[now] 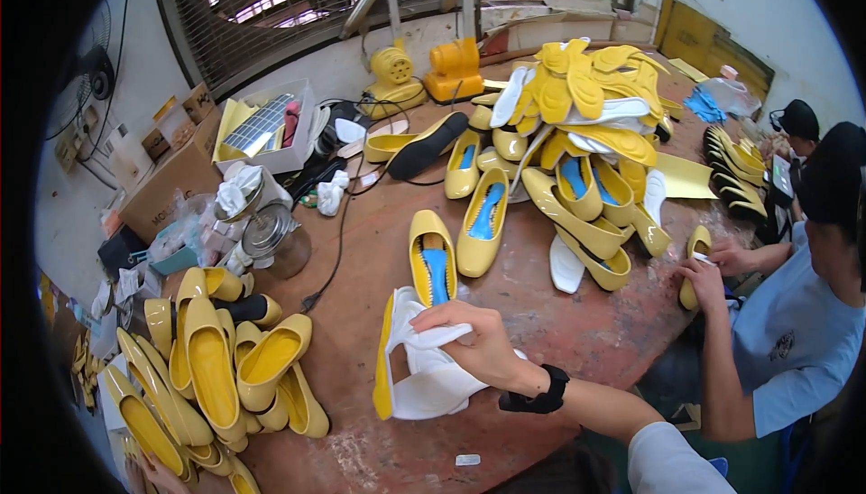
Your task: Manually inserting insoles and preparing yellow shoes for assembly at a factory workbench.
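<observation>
My right hand (pixel 469 345) is closed on the edge of a white insole (pixel 433 395), part of a loose bunch on the table; a yellow insole (pixel 385 359) stands on edge at its left. Just beyond are two yellow flat shoes, the nearer one (pixel 429 241) and its neighbour (pixel 483 228), both with blue inside. At the lower left edge, my left hand (pixel 161 474) shows only in part, beside a yellow shoe (pixel 149 422) in a cluster of shoes with yellow insoles inside. Its fingers are mostly hidden, so its grip is unclear.
A heap of yellow and white insoles (pixel 577 88) lies over more shoes at the back. Behind stand yellow machines (pixel 456 70), a white box (pixel 293 147) and a glass jar (pixel 278 241). A black cable (pixel 338 259) crosses the table. At right, a co-worker (pixel 794 313) handles a shoe.
</observation>
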A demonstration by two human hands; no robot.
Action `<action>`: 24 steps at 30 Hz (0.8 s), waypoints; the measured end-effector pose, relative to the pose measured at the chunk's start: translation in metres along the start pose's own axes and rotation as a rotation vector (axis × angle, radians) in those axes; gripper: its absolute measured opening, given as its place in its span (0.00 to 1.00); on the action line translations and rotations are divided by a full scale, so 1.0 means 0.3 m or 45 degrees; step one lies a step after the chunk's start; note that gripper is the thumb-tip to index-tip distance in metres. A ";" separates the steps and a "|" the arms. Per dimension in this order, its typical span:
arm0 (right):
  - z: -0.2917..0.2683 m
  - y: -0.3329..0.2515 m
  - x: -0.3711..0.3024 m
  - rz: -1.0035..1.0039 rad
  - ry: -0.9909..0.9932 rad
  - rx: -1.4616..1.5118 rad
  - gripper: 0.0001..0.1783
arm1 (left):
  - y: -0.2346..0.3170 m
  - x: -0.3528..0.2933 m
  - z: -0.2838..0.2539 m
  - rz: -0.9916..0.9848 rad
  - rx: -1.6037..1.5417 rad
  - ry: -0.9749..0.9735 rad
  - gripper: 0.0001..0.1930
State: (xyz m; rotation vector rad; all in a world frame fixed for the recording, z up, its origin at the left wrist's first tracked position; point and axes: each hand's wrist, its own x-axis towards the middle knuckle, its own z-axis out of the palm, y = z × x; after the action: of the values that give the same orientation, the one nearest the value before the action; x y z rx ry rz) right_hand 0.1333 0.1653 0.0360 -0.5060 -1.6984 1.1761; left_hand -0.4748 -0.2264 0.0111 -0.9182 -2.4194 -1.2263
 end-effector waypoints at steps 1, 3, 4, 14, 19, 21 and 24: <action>-0.014 -0.013 -0.017 0.001 0.011 -0.014 0.13 | 0.000 -0.005 0.018 0.023 -0.004 0.005 0.33; -0.033 -0.028 -0.058 0.069 0.136 -0.030 0.14 | 0.001 -0.017 0.050 0.069 -0.009 0.017 0.32; -0.029 -0.027 -0.073 -0.010 0.205 -0.014 0.13 | 0.004 -0.024 0.063 0.092 -0.011 0.024 0.32; 0.003 -0.163 -0.154 -0.247 0.260 -0.384 0.14 | -0.074 -0.003 -0.121 0.200 0.384 0.057 0.29; -0.029 -0.208 -0.172 -0.289 0.270 -0.415 0.15 | -0.047 -0.105 -0.073 0.252 0.426 0.243 0.28; -0.049 -0.216 -0.169 -0.249 0.315 -0.457 0.15 | 0.000 -0.150 -0.052 0.304 0.382 0.181 0.28; -0.058 -0.223 -0.184 -0.244 0.356 -0.528 0.16 | 0.113 -0.211 0.003 0.396 0.299 0.087 0.28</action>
State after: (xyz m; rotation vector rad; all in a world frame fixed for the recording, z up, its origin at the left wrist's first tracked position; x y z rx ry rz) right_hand 0.1849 0.1016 0.0693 -0.7065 -1.7025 0.5831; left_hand -0.4048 -0.2371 -0.0002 -1.1069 -2.2030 -0.8307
